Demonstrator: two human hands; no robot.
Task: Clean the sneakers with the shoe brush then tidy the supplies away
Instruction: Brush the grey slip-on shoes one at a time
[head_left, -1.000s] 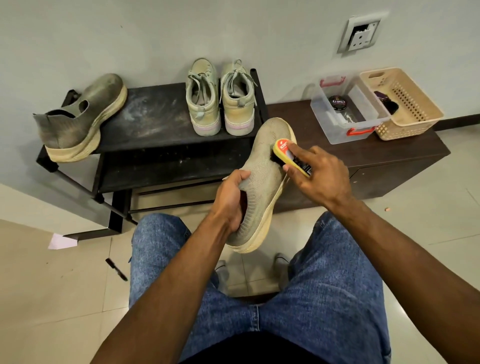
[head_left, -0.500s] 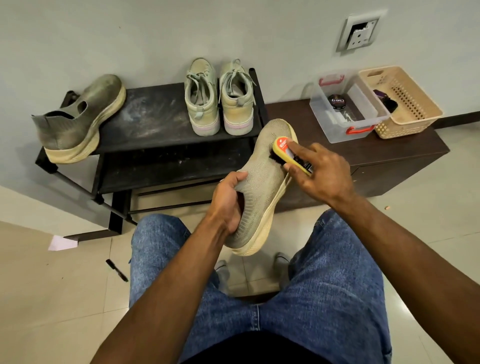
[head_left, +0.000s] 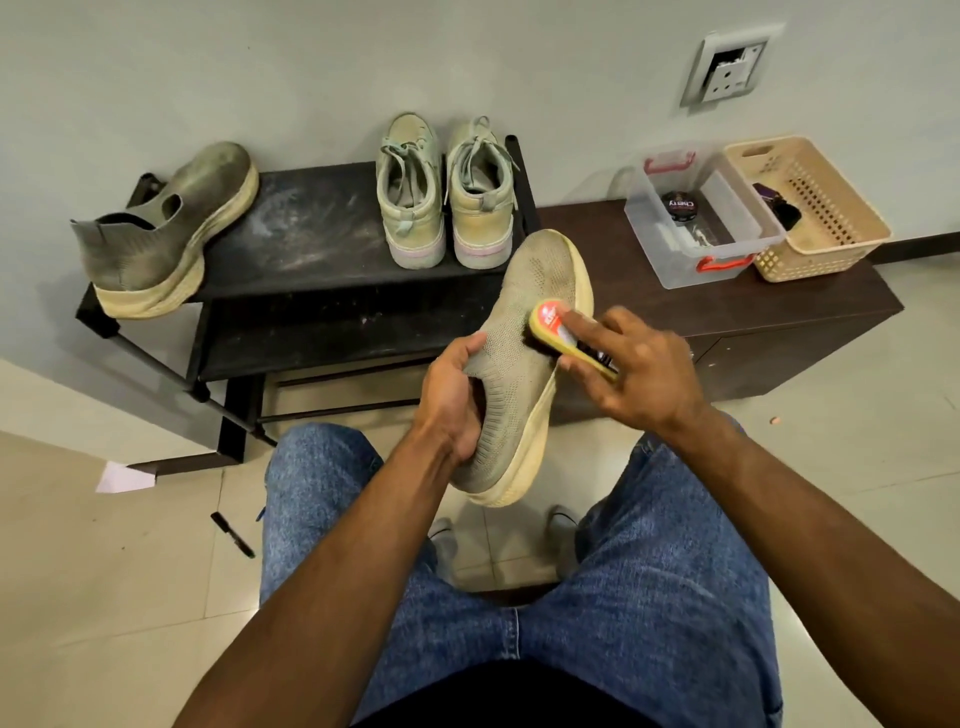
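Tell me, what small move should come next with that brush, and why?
Probably another short stroke toward the toe. The right hand presses the shoe brush on the knit sneaker, which the left hand holds by its opening; the toe looks dusty.

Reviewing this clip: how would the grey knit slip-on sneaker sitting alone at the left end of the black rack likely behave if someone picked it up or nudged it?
The grey knit slip-on sneaker probably has a soft, floppy upper, since its collar looks thin and slumped. Its thick cream sole likely stays stiff. Its heel overhangs the edge of the black metal shoe rack, so a nudge might tip it off.
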